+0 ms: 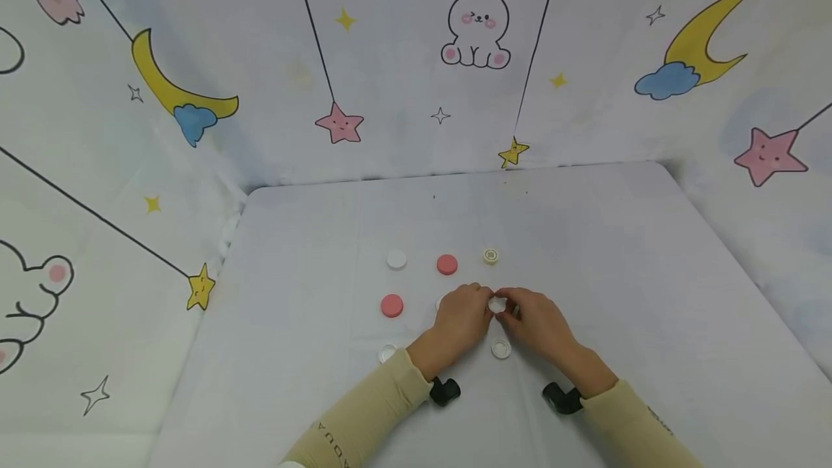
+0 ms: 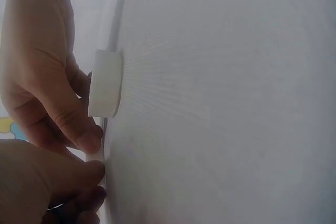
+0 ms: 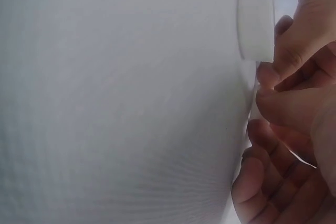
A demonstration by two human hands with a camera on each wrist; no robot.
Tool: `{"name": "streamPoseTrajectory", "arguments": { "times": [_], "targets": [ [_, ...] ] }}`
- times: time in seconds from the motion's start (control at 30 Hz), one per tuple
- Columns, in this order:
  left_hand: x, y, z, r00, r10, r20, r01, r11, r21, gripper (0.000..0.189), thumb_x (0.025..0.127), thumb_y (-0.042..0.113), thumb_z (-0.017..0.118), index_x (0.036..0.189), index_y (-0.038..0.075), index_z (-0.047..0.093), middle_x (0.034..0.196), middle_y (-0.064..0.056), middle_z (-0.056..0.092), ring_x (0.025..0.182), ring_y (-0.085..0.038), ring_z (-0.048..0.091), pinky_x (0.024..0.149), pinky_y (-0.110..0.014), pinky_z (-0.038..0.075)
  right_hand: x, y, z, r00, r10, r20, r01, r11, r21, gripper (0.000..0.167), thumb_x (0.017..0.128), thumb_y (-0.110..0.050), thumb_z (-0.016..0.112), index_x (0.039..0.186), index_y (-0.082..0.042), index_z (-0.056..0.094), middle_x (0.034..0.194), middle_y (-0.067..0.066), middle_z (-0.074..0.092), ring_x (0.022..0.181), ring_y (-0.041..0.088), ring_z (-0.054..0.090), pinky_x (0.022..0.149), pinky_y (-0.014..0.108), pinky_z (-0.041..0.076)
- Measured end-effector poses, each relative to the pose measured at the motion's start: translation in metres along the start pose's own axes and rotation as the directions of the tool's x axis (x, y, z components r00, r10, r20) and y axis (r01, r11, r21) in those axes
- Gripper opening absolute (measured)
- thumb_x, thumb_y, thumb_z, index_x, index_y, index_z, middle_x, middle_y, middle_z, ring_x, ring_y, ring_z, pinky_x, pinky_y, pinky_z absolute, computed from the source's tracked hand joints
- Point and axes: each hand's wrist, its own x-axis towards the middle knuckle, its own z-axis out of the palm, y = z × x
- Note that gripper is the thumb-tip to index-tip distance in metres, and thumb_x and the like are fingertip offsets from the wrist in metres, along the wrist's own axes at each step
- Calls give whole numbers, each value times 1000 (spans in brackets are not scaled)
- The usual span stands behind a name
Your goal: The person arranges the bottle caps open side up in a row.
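Note:
In the head view, a small white disc (image 1: 497, 305) lies between my two hands, low over the table. My right hand (image 1: 539, 320) pinches its right side between thumb and fingers. From the other side, my left hand (image 1: 460, 318) grips its left edge with curled fingers. Both wrist views show the thumbs close together at the disc, which is mostly hidden. Nearer to me, another white disc (image 1: 500, 349) with a raised ring lies flat; the left wrist view shows this thick white disc (image 2: 106, 83) edge-on. One more white disc (image 1: 439, 303) is largely covered by my left hand.
Around the hands on the white table (image 1: 312, 258) lie a white disc (image 1: 396, 259), a red disc (image 1: 446, 264), a yellowish ringed disc (image 1: 490, 256), a second red disc (image 1: 391, 305) and a white disc (image 1: 387, 354) beside the left sleeve. A patterned cloth (image 1: 416, 35) stands behind.

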Motion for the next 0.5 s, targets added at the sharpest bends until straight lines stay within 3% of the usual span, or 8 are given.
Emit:
{"name": "streamPoseTrajectory", "arguments": {
  "times": [0.27, 0.5],
  "targets": [
    [-1, 0, 1, 1000, 8, 3, -8, 1000, 18, 19, 88, 23, 72, 105, 14, 71, 88, 1, 67, 80, -14, 63, 65, -25, 49, 0, 0, 0, 1000, 8, 13, -8, 1000, -5, 34, 81, -9, 78, 113, -6, 68, 78, -6, 63, 64, 4, 54, 60, 27, 46],
    [-2, 0, 2, 998, 57, -34, -55, 997, 62, 16, 88, 22, 72, 101, 14, 71, 85, 1, 65, 77, -16, 60, 62, -26, 45, -1, -1, 0, 1000, 4, 13, -4, 1000, -1, 39, 81, -8, 78, 117, -4, 66, 76, -6, 62, 63, 5, 51, 58, 27, 44]
  ]
}}
